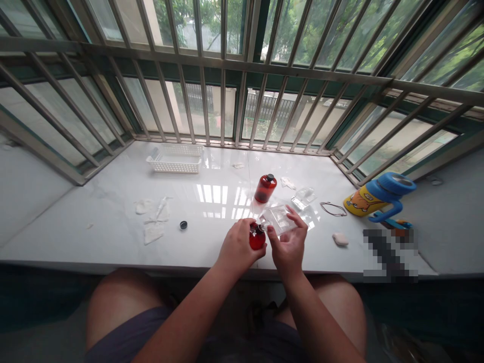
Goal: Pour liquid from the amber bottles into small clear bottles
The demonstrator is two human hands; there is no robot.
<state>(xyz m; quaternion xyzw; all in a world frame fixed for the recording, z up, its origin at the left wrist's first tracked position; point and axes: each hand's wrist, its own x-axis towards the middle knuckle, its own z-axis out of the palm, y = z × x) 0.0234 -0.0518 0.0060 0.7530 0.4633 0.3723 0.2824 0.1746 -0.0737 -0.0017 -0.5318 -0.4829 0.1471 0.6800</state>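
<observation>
Left hand [240, 247] grips a red bottle [257, 238]; right hand [289, 243] holds a clear plastic tray [278, 220]

From the head camera, both hands are working just above the near edge of a white stone counter [94, 237]. The left hand's grip is clamped around the red bottle, with the fingers wrapped about its body and its neck pointing up and to the right. The right hand's grip is clamped on the edge of the clear plastic tray, its thumb on the near side and its fingers spread along the far side. The tray sits just beside the bottle's neck, and the right thumb is close to it, though the view does not settle whether they touch.

Just beyond the tray, a second red bottle [265, 188] with a black top stands on the counter. To its right lie a smaller piece of clear plastic [303, 198], a thin loop of wire [333, 208] and a small white lump [340, 239]. Farther right stands a yellow cup with a blue lid [378, 195], beside a pixelated patch [390, 254]. To the left are a small black cap [183, 225], crumpled white tissues [155, 220] and, at the far side, a white plastic basket [174, 160] below the barred window [223, 101]. The person's knees [121, 307] show below the counter.
</observation>
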